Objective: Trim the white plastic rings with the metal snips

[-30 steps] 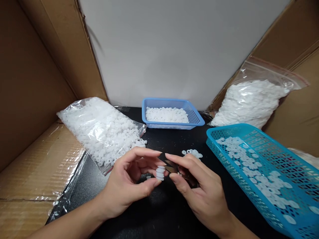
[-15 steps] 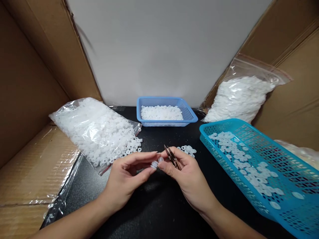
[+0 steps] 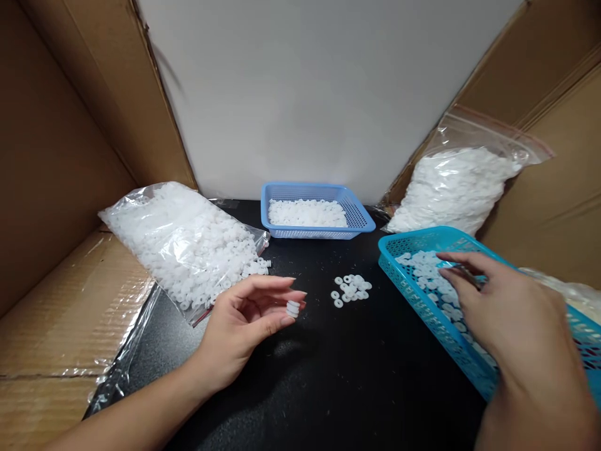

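My left hand [image 3: 244,326] is over the middle of the black table, pinching a short stack of white plastic rings [image 3: 292,309] between thumb and fingertips. My right hand [image 3: 511,319] reaches over the teal basket [image 3: 436,307]; its thumb and forefinger come close together above the white discs [image 3: 425,266] lying there. A sliver of the small metal scissors [image 3: 469,277] shows at the right hand, the remainder hidden by the fingers. Between the hands, a loose group of white rings [image 3: 352,288] rests on the table.
An open clear bag [image 3: 183,244] spills white rings at the left. A blue basket [image 3: 319,233] with white pieces stands at the back. Behind the teal basket leans a full zip bag [image 3: 457,188]; another bag [image 3: 573,291] is partly hidden at the right. Cardboard walls [image 3: 61,94] flank the table.
My right hand has moved away from the left, rightward to over the teal basket, taking the scissors along. My left hand stays nearly in place with the ring stack. The loose rings are now uncovered.
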`<state>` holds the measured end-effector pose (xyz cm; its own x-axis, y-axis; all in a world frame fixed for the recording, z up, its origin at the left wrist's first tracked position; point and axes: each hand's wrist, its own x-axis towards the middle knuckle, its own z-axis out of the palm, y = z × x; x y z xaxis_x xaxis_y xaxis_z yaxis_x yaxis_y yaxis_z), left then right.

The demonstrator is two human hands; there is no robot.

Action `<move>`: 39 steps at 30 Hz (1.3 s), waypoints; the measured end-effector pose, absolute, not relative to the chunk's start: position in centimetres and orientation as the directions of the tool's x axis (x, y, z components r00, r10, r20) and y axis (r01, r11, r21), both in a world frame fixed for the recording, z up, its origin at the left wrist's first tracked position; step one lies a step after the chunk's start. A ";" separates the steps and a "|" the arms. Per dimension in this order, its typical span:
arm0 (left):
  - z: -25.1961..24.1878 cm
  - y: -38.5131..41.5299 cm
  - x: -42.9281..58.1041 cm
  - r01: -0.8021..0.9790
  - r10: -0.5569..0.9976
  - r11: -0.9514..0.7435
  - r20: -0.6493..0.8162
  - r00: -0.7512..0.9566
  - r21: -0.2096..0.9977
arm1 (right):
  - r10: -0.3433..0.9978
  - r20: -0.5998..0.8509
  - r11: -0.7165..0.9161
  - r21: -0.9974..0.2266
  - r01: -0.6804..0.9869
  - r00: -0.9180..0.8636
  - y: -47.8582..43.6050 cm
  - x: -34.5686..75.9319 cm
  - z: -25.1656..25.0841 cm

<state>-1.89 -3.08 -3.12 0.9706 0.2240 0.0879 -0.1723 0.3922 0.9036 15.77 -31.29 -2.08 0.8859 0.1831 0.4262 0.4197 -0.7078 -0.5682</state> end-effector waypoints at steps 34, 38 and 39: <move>-4.2 -3.1 -2.1 -0.417 0.161 -0.253 0.463 0.872 0.873 | 0.754 -0.249 0.217 -0.779 -0.588 0.608 -18.7 6.3 -4.1; -4.3 -3.0 -2.3 -0.423 0.134 -0.277 0.470 0.872 0.863 | 0.768 -0.281 0.190 -0.759 -0.623 0.576 -18.6 6.3 -4.0; -4.3 -3.0 -2.3 -0.423 0.130 -0.275 0.470 0.873 0.863 | 0.773 -0.282 0.189 -0.753 -0.631 0.568 -18.6 6.3 -4.0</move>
